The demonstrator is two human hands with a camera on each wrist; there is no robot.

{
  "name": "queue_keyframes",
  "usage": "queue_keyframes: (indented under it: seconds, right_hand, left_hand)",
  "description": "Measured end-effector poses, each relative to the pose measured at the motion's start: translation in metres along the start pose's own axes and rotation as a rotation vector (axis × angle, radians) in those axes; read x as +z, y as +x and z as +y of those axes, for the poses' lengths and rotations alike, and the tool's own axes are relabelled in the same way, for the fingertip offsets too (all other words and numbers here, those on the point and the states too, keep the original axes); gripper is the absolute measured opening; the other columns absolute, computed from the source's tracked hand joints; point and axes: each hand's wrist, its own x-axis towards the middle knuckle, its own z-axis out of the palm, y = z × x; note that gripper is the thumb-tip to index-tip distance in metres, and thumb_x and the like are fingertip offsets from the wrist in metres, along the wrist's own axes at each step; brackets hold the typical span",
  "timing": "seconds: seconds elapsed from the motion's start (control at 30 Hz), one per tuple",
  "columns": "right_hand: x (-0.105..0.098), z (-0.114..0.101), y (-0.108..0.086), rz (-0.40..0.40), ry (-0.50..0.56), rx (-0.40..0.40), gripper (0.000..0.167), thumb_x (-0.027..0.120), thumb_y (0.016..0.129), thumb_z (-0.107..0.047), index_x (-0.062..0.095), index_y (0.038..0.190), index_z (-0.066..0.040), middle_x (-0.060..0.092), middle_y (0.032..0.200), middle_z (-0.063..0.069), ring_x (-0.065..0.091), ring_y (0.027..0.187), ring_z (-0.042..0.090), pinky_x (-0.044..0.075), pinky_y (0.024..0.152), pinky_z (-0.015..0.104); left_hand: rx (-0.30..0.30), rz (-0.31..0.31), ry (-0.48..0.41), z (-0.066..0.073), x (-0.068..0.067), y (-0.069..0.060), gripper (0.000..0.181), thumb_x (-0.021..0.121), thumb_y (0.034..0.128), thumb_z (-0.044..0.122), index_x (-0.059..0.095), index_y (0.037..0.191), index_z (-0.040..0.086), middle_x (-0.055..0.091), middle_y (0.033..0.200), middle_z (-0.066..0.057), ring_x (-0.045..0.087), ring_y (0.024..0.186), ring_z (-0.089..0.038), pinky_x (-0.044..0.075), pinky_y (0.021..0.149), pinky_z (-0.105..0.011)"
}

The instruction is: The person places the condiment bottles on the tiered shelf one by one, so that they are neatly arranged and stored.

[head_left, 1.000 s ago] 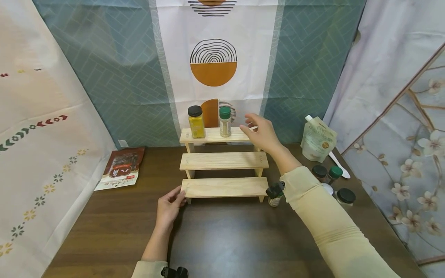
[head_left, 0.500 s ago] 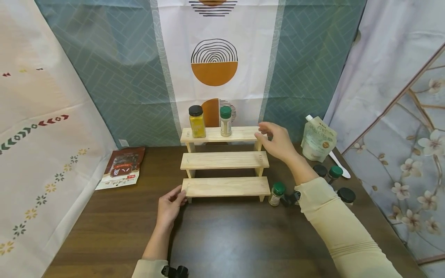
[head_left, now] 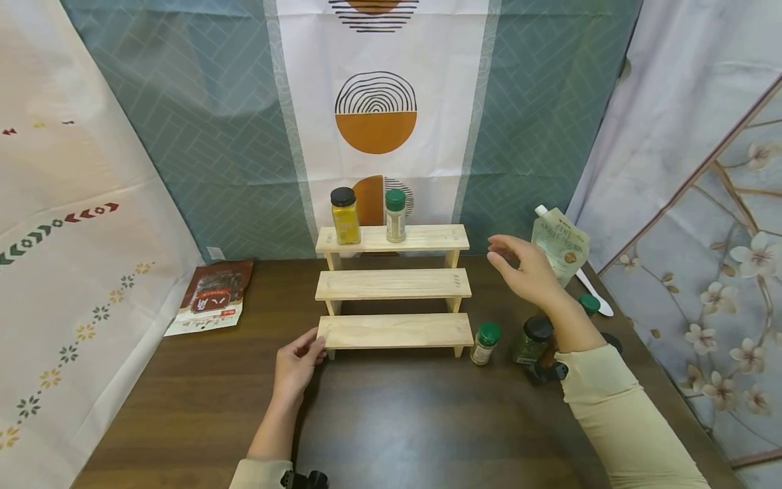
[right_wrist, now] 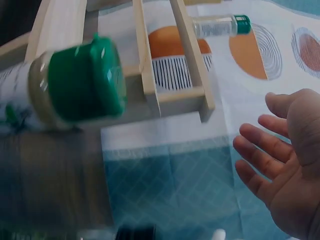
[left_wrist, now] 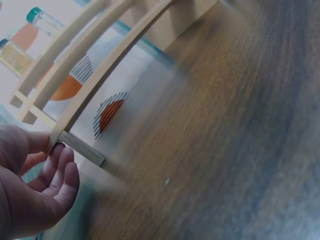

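Note:
A three-step wooden shelf rack [head_left: 394, 284] stands on the table. My left hand [head_left: 297, 365] pinches the left end of its lowest board between thumb and fingers, seen closely in the left wrist view [left_wrist: 42, 185]. On the top step are a yellow-filled jar with a black lid [head_left: 346, 219] and a green-capped spice bottle [head_left: 396, 219]. My right hand [head_left: 527, 268] hovers right of the rack with nothing in it, its fingers loosely bent. Another green-capped spice bottle [head_left: 485, 344] stands by the rack's lower right end and looms large in the right wrist view [right_wrist: 75, 85].
A black-lidded jar [head_left: 533, 341] and a further green cap [head_left: 589, 303] stand at the right, partly behind my forearm. Behind them are a pale green spout pouch [head_left: 561, 243] and a white spoon [head_left: 594, 292]. A brown-red packet [head_left: 214, 295] lies at the left.
My right hand has moved right and down, away from the top step, uncovering the green-capped bottle by the rack and the black-lidded jar. The left hand has stayed on the lowest board.

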Motion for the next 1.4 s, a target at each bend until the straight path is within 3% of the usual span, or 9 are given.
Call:
queue_keyframes:
  seconds: [0.2, 0.33, 0.7, 0.97, 1.2, 1.4]
  right_hand:
    - [-0.016, 0.013, -0.019, -0.04, 0.004, 0.083, 0.038, 0.057, 0.106, -0.022, 0.058, 0.135, 0.002, 0.065, 0.123, 0.023, 0.061, 0.111, 0.041, 0.048, 0.095, 0.061]
    - [-0.026, 0.021, -0.026, -0.026, -0.003, 0.106, 0.04, 0.057, 0.106, -0.024, 0.057, 0.136, 0.002, 0.065, 0.122, 0.024, 0.061, 0.113, 0.044, 0.047, 0.095, 0.064]
    - [-0.045, 0.039, -0.043, 0.002, -0.108, 0.121, 0.04, 0.063, 0.102, -0.021, 0.059, 0.133, 0.003, 0.066, 0.121, 0.027, 0.061, 0.11, 0.044, 0.047, 0.096, 0.061]
    - [-0.053, 0.066, -0.055, -0.013, -0.223, 0.104, 0.041, 0.069, 0.098, -0.025, 0.064, 0.124, 0.006, 0.069, 0.113, 0.028, 0.063, 0.102, 0.045, 0.047, 0.085, 0.063]
    - [-0.057, 0.079, -0.063, -0.067, -0.226, 0.142, 0.045, 0.071, 0.097, -0.025, 0.063, 0.126, 0.009, 0.066, 0.117, 0.031, 0.062, 0.105, 0.049, 0.045, 0.089, 0.067]
    - [-0.056, 0.091, -0.074, -0.072, -0.223, 0.12, 0.044, 0.073, 0.095, -0.022, 0.063, 0.126, 0.008, 0.065, 0.118, 0.032, 0.062, 0.104, 0.05, 0.047, 0.086, 0.067]
  left_hand:
    - [-0.001, 0.009, 0.001, -0.001, -0.001, 0.0, 0.033, 0.067, 0.0987, 0.008, 0.066, 0.129, -0.005, 0.072, 0.09, -0.014, 0.069, 0.076, -0.018, 0.057, 0.068, -0.022]
    - [-0.001, 0.005, -0.003, -0.002, -0.001, 0.001, 0.033, 0.067, 0.0989, 0.008, 0.066, 0.129, -0.005, 0.072, 0.093, -0.015, 0.07, 0.077, -0.019, 0.057, 0.069, -0.021]
    - [-0.011, -0.008, -0.005, -0.001, -0.001, 0.001, 0.035, 0.067, 0.099, 0.011, 0.065, 0.131, -0.004, 0.073, 0.099, -0.015, 0.07, 0.08, -0.019, 0.056, 0.07, -0.021]
    - [-0.018, -0.01, -0.008, 0.0, -0.001, 0.0, 0.036, 0.067, 0.0991, 0.011, 0.065, 0.131, -0.004, 0.072, 0.102, -0.016, 0.069, 0.081, -0.019, 0.056, 0.071, -0.02]
    - [-0.019, -0.001, -0.013, 0.001, -0.001, 0.0, 0.035, 0.067, 0.099, 0.01, 0.065, 0.131, -0.004, 0.072, 0.101, -0.016, 0.068, 0.079, -0.015, 0.056, 0.07, -0.02]
    - [-0.016, -0.012, -0.014, -0.001, -0.001, 0.001, 0.035, 0.067, 0.0991, 0.01, 0.065, 0.131, -0.004, 0.072, 0.103, -0.017, 0.069, 0.081, -0.018, 0.057, 0.071, -0.021]
